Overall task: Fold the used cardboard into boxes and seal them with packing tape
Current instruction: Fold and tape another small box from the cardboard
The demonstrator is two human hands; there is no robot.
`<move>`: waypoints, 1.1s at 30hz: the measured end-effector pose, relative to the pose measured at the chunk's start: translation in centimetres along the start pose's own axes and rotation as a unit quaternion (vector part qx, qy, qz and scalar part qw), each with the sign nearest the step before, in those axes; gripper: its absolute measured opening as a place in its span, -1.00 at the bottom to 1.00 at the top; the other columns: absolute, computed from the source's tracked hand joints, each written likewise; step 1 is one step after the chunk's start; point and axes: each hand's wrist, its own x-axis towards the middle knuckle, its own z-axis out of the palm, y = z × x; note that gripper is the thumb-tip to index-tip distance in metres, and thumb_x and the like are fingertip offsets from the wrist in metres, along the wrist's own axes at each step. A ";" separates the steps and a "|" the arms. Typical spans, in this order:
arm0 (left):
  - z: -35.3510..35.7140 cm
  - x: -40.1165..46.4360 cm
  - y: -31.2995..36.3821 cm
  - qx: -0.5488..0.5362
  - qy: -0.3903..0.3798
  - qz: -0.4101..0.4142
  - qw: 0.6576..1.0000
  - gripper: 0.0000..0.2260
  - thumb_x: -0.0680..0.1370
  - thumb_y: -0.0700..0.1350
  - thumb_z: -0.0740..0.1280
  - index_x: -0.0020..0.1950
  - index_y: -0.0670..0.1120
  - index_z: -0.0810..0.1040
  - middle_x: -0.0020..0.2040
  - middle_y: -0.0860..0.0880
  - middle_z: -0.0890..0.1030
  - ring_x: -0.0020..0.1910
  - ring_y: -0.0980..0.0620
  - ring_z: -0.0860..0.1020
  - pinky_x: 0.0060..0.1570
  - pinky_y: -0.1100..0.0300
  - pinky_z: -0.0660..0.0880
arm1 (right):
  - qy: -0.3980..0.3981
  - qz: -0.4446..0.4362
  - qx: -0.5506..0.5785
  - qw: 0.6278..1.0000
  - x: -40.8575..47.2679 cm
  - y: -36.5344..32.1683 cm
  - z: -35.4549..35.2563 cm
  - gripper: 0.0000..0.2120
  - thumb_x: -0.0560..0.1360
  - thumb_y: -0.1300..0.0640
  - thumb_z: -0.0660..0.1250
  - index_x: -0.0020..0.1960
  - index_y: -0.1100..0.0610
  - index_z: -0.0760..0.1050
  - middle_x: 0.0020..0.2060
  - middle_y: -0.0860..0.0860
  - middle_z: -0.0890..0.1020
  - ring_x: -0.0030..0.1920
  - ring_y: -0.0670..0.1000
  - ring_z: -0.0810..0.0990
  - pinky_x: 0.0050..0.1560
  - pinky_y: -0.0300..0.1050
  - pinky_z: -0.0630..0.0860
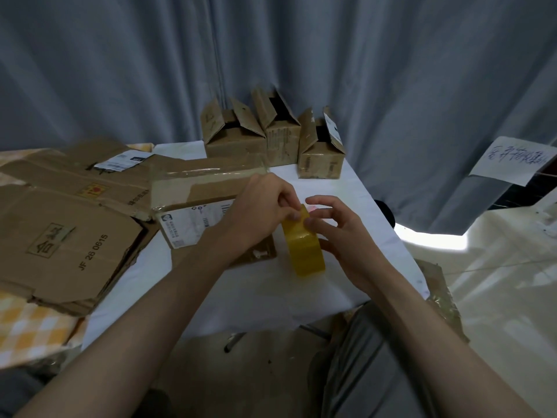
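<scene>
A yellowish roll of packing tape [305, 251] stands on edge above the white table [271, 297]. My right hand [340, 236] grips the roll from the right, thumb and fingers curled round it. My left hand [265, 203] pinches at the top of the roll, where the tape's end lies. Just behind my left hand sits a folded cardboard box [196, 188] with shiny tape across its top and a white shipping label on its near side.
Flattened cardboard sheets [66, 224] are piled at the left over a yellow checked cloth [33, 327]. Three small boxes with open flaps [271, 137] stand at the table's far edge before a grey curtain. A handwritten paper sign [512, 159] hangs at the right.
</scene>
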 end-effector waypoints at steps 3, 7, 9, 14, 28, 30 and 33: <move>-0.4 0.0 0.3 0.023 -0.019 -0.007 1.000 -0.98 0.52 -0.13 0.47 -0.09 -0.01 0.68 -0.20 0.12 0.57 -0.24 0.22 0.49 -0.33 0.47 0.29 | -0.029 -0.004 0.017 0.999 -0.3 0.4 -0.3 -0.70 0.49 0.10 0.47 0.15 -0.19 0.58 0.04 -0.01 0.63 -0.02 -0.04 0.68 -0.14 -0.26 0.61; 0.3 -0.1 0.7 0.084 -0.038 -0.015 0.996 -0.96 0.61 -0.17 0.32 -0.01 -0.04 0.54 0.00 0.01 0.52 -0.04 0.11 0.44 -0.18 0.32 0.32 | -0.048 -0.017 -0.031 0.998 -0.5 0.6 -0.2 -0.58 0.44 0.01 0.52 0.19 -0.35 0.50 0.11 -0.12 0.59 0.03 -0.03 0.66 -0.04 -0.23 0.63; 0.9 -0.3 1.1 0.119 -0.044 -0.019 0.992 -0.90 0.64 -0.17 0.27 0.14 -0.10 0.50 0.11 -0.06 0.50 0.05 0.05 0.43 -0.05 0.22 0.41 | -0.057 -0.020 -0.082 0.995 -0.7 0.7 0.0 -0.49 0.36 -0.13 0.48 0.23 -0.43 0.38 0.13 -0.23 0.53 0.06 -0.07 0.60 -0.10 -0.33 0.58; 0.7 -0.9 1.6 0.118 -0.044 -0.014 0.992 -0.89 0.63 -0.22 0.26 0.12 -0.06 0.42 0.10 -0.05 0.47 0.00 0.09 0.36 -0.07 0.24 0.35 | -0.023 -0.025 -0.120 0.992 -1.0 1.1 0.6 -0.48 0.46 -0.13 0.42 0.31 -0.41 0.28 0.14 -0.19 0.52 0.08 -0.08 0.56 -0.10 -0.33 0.51; -0.2 0.1 2.5 0.055 0.004 0.040 0.998 -0.86 0.63 -0.23 0.26 -0.05 -0.02 0.39 -0.03 0.04 0.43 -0.02 0.07 0.38 -0.10 0.24 0.27 | 0.043 -0.026 -0.015 0.999 -1.6 0.8 0.2 -0.92 0.57 0.14 0.38 -0.04 -0.01 0.64 -0.05 -0.04 0.63 0.04 0.03 0.59 0.00 -0.01 0.60; 0.1 0.2 2.4 0.045 0.007 0.039 0.998 -0.87 0.64 -0.22 0.26 -0.05 -0.01 0.38 -0.02 0.04 0.44 -0.03 0.08 0.39 -0.11 0.24 0.27 | 0.048 -0.013 -0.009 0.999 -1.7 0.6 0.0 -0.91 0.56 0.16 0.39 -0.03 0.00 0.65 -0.05 -0.07 0.65 0.04 0.00 0.60 0.10 0.08 0.59; 0.0 0.6 2.3 0.039 0.013 0.053 0.998 -0.87 0.64 -0.22 0.24 -0.05 -0.02 0.39 -0.04 0.03 0.44 -0.08 0.08 0.39 -0.18 0.24 0.30 | 0.044 -0.002 0.005 0.999 -1.6 0.2 -0.3 -0.82 0.56 0.20 0.39 0.01 -0.07 0.66 -0.02 0.02 0.65 0.01 0.01 0.64 0.10 0.11 0.60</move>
